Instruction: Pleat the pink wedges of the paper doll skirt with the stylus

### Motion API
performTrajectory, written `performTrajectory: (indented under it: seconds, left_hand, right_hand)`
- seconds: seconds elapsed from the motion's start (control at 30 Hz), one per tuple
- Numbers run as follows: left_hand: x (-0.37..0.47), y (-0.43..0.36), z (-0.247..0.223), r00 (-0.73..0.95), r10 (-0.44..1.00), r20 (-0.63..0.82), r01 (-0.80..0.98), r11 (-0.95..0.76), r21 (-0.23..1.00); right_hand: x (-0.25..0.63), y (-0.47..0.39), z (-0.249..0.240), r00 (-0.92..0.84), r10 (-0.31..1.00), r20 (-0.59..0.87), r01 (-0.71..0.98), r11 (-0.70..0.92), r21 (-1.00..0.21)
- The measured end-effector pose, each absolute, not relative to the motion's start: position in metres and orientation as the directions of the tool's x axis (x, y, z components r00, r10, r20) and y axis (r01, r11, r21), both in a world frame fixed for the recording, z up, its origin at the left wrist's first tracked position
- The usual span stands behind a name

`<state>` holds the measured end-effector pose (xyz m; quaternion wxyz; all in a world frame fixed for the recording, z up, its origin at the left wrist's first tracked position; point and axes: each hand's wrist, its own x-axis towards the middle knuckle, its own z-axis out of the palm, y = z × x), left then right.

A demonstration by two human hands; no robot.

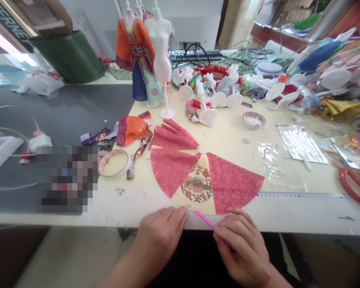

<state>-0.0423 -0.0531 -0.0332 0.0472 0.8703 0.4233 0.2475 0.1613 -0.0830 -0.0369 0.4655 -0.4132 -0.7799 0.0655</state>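
Note:
A fan-shaped fabric piece (235, 182), red with a cream embroidered panel (197, 184) in its middle, lies flat at the table's front edge. My left hand (162, 232) is at the lower left rim of the cream panel, its fingers pressed together; whatever they pinch is hidden. My right hand (243, 242) is closed around a thin pink stick (205, 219), whose tip touches the panel's lower edge. Gathered red fabric (174, 136) lies just above the fan. A roll of tape (114, 164) rests to the left, beside orange doll clothing (133, 130).
A dressed doll form (138, 56) and a bare white mannequin (160, 56) stand at the back. Several white stands and cloth scraps are heaped back right. A round dish (254, 120), plastic bags (301, 144), a ruler (303, 195) and red-handled scissors (354, 186) lie right.

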Motion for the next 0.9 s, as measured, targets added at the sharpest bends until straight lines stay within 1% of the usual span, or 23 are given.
performTrajectory:
  seconds: [0.17, 0.47, 0.67, 0.9]
  left_hand:
    - [-0.043, -0.053, -0.033, 0.515, 0.765, 0.386, 0.706, -0.634, 0.316]
    - [-0.043, -0.051, -0.036, 0.504, 0.773, 0.385, 0.715, -0.623, 0.316]
    - [-0.039, -0.046, -0.032, 0.501, 0.783, 0.369, 0.684, -0.619, 0.386]
    - [-0.038, -0.040, -0.026, 0.505, 0.805, 0.312, 0.645, -0.592, 0.484]
  right_hand:
    - [0.161, -0.084, -0.037, -0.242, 0.702, 0.670, 0.592, 0.654, -0.471]
    - [0.162, -0.083, -0.040, -0.245, 0.706, 0.664, 0.556, 0.664, -0.500]
    - [0.162, -0.083, -0.037, -0.252, 0.704, 0.664, 0.565, 0.664, -0.489]
    - [0.164, -0.084, -0.039, -0.260, 0.707, 0.658, 0.577, 0.660, -0.481]
